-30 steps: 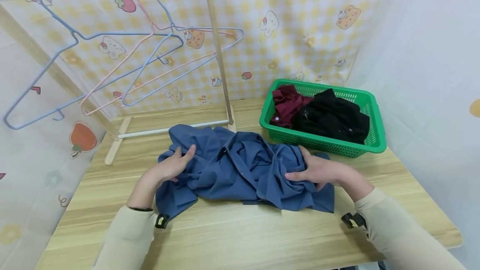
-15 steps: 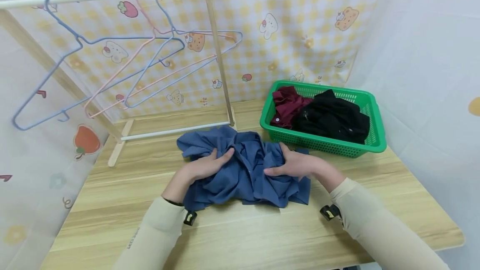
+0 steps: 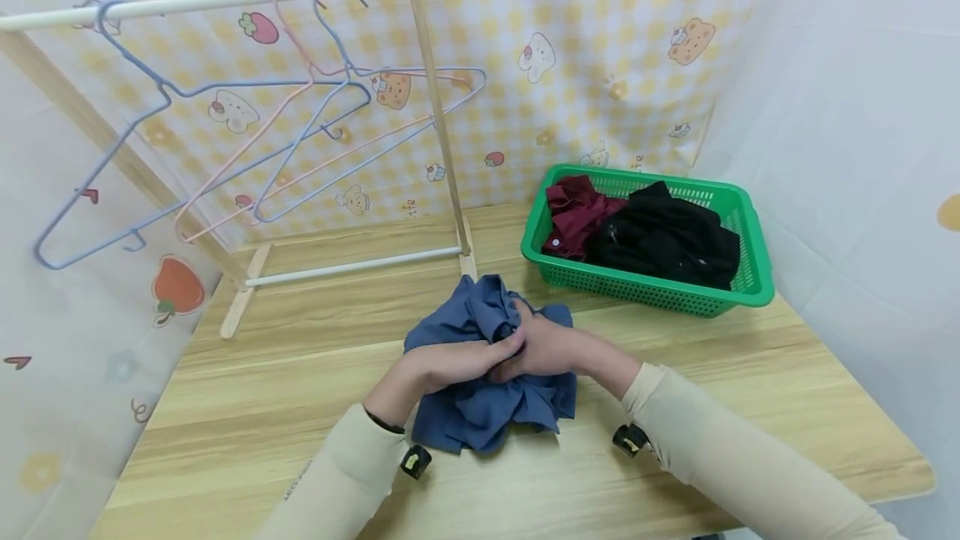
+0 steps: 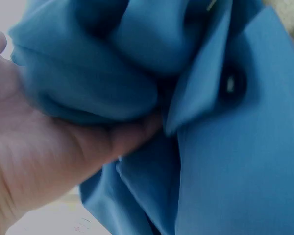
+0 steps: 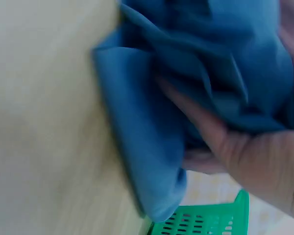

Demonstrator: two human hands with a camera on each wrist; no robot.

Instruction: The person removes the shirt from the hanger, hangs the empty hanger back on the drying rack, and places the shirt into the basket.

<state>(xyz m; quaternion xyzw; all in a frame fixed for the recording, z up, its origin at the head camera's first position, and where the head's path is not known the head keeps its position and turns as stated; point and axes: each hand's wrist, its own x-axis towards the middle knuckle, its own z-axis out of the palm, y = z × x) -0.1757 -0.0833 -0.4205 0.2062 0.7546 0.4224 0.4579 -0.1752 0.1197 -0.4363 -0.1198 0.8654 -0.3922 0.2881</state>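
A blue buttoned shirt (image 3: 480,415) lies crumpled into a bundle on the wooden table (image 3: 315,340), with its hem spread below the hands. My left hand (image 3: 461,359) grips the bundle from the left, and my right hand (image 3: 553,347) grips it from the right. Their thumbs meet over the top in the head view. Most fingers are buried in the folds. Close up in the left wrist view, fabric fills the palm and a dark button (image 4: 232,84) shows beside a flap. Cloth sits between the thumb and fingers of the right hand in the right wrist view.
Behind to the right stands a green basket (image 3: 645,288) holding a maroon garment (image 3: 581,211) and a black garment (image 3: 663,236). At the back left is a rack (image 3: 435,98) with blue hangers (image 3: 247,83) and a pink hanger (image 3: 225,165) on its rail.
Both hands have moved toward each other, the left one farthest. The blue shirt has gone from a wide spread to a compact bundle between them.
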